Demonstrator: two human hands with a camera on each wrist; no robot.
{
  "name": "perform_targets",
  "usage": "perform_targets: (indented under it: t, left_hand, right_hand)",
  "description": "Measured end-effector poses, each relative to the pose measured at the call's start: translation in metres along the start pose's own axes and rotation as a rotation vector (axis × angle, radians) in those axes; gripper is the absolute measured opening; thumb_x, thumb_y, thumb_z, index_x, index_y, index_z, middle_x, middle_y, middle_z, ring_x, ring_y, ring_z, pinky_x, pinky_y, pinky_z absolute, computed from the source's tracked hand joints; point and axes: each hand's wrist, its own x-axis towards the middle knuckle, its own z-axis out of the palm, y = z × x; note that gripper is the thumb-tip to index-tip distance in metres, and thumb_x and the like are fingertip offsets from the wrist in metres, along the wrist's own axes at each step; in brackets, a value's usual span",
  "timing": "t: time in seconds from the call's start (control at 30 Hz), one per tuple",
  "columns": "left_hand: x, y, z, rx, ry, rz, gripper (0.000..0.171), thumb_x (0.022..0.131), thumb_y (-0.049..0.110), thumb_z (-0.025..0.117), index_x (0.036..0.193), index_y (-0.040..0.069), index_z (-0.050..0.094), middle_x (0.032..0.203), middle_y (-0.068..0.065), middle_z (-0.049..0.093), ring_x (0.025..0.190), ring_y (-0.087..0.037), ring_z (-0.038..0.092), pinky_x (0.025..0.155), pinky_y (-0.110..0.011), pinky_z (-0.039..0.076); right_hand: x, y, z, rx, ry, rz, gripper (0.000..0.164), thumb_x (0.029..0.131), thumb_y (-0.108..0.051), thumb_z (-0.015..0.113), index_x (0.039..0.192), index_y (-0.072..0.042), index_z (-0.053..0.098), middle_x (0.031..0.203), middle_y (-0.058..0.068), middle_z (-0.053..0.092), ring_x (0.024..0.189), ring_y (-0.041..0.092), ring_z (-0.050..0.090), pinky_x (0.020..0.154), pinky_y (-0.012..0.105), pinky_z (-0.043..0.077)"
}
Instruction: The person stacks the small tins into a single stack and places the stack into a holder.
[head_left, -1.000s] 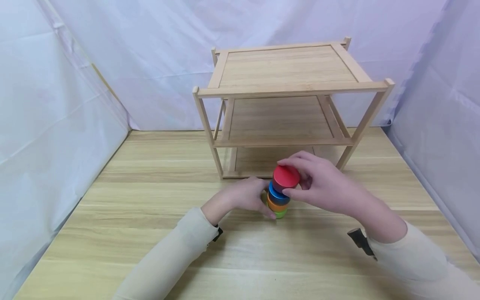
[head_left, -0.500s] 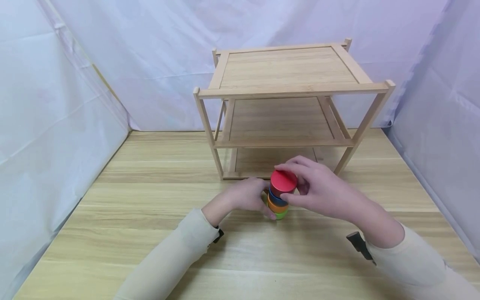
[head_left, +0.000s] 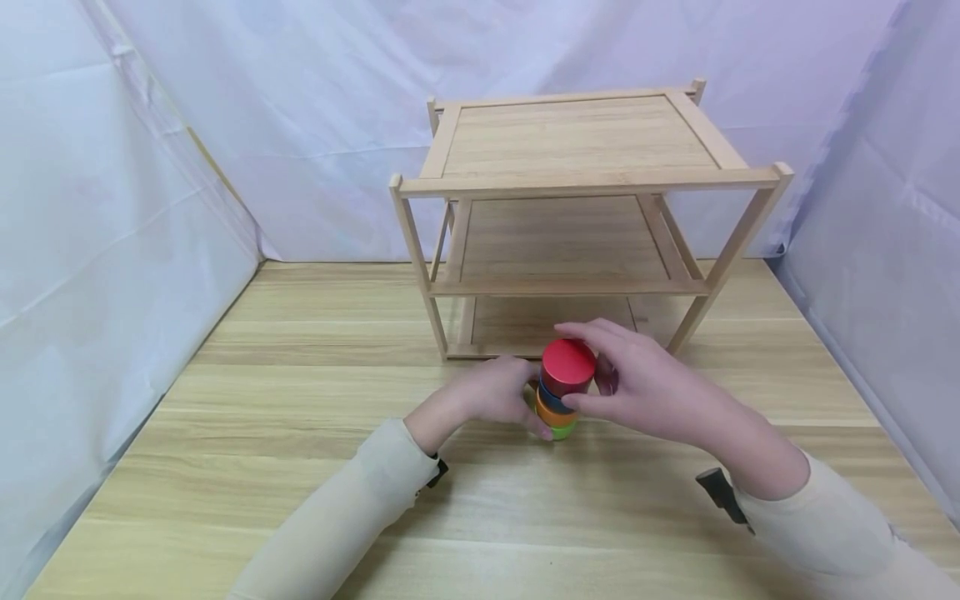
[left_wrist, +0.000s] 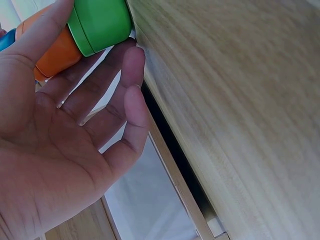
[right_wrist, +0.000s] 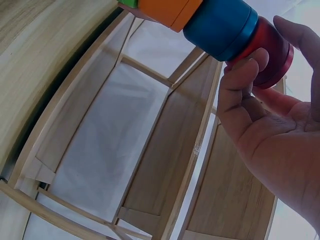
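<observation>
Holding red metallic cylinder (head_left: pixel 567 364) loosely in curled right hand (head_left: pixel 640 379); pinching orange metallic cylinder (head_left: pixel 557 412) lower with left hand (head_left: pixel 497 390).

- The head view is bright, with pale shine on the table (head_left: pixel 510 508).
- The red can (head_left: pixel 567 362) is bright on top, darker below.
- The left wrist view is dimmer, the table blurry.
- The right wrist view bends the shelf (right_wrist: pixel 170 145) and glows top right.

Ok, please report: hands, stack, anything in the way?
Left hand around orange cylinder and green cylinder; right hand around red cylinder, topmost on blue cylinder. Nothing seen blocking; wooden shelf stands behind.
</observation>
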Motion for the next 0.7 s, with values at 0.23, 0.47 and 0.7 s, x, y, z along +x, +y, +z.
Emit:
perform_targets:
  t: [0.23, 0.47, 0.7]
  left_hand:
    - [0.0001, -0.0004, 0.0002, -0.007, -0.001, 0.0, 0.061, 0.082, 0.033, 0.095, 0.134, 0.02, 0.068, 0.125, 0.006, 0.076, 0.111, -0.01, 0.071, 0.106, -0.033, 0.055]
    - [-0.0006, 0.0007, -0.0002, 0.006, 0.002, -0.004, 0.061, 0.081, 0.034, 0.095, 0.134, 0.021, 0.068, 0.125, 0.006, 0.076, 0.111, -0.01, 0.072, 0.106, -0.033, 0.055]
    - [-0.0004, 0.0012, -0.0002, 0.022, 0.01, 0.004, 0.062, 0.081, 0.034, 0.095, 0.134, 0.019, 0.068, 0.126, 0.004, 0.077, 0.113, -0.011, 0.073, 0.106, -0.034, 0.056]
  right_hand:
    - [0.0001, 0.0003, 0.0001, -0.014, -0.003, 0.013, 0.074, 0.086, -0.013, 0.088, 0.152, -0.008, 0.055, 0.116, 0.002, 0.065, 0.081, 0.014, 0.06, 0.07, 0.022, 0.055]
    - [0.0001, 0.0006, -0.0009, -0.026, -0.009, 0.017, 0.074, 0.086, -0.013, 0.089, 0.151, -0.008, 0.055, 0.117, 0.003, 0.066, 0.081, 0.013, 0.061, 0.07, 0.023, 0.055]
    - [-0.0004, 0.002, -0.0024, -0.034, -0.022, 0.051, 0.077, 0.082, -0.014, 0.091, 0.15, -0.009, 0.056, 0.112, 0.003, 0.065, 0.077, 0.013, 0.06, 0.067, 0.023, 0.055]
